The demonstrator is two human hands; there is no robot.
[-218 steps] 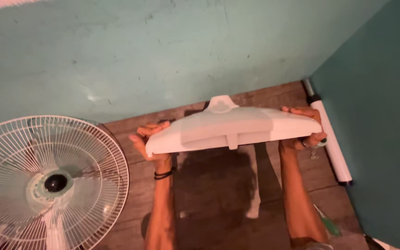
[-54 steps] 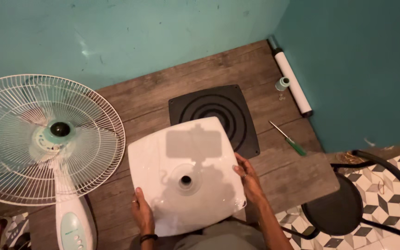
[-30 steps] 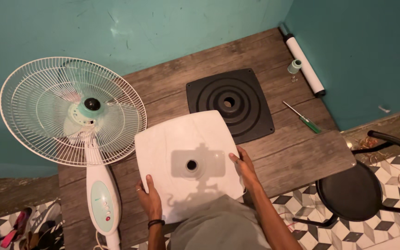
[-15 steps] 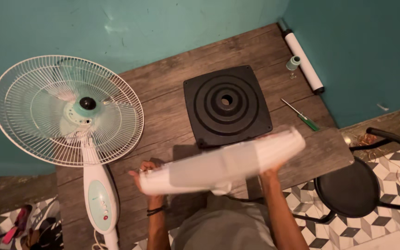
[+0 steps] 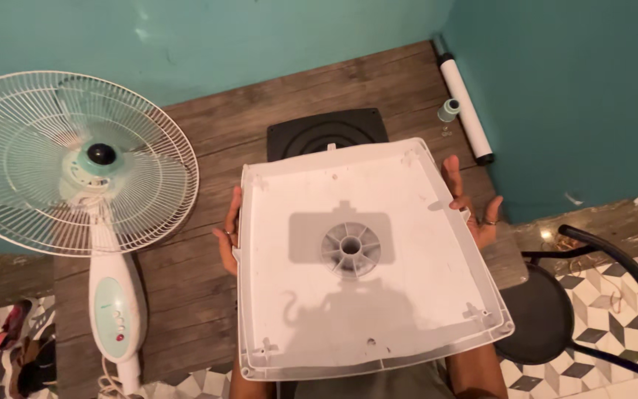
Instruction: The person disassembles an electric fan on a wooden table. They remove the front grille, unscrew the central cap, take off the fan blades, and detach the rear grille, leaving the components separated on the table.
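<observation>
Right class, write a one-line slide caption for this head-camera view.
Both hands, left hand and right hand, hold the square white plastic fan base cover underside-up over the wooden table.

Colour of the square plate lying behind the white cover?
Black, with raised concentric rings; the square plate shows only partly in the head view.

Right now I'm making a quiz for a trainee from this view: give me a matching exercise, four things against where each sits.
Things:
1. white base cover
2. fan head
3. black base plate
4. white tube

Places:
A. along the right-hand wall
B. held up between both hands
C. flat on the wooden boards, partly hidden behind the cover
D. left side, lying on the boards

Pairs: 1-B, 2-D, 3-C, 4-A

The left hand and right hand grip the cover's opposite edges.
</observation>
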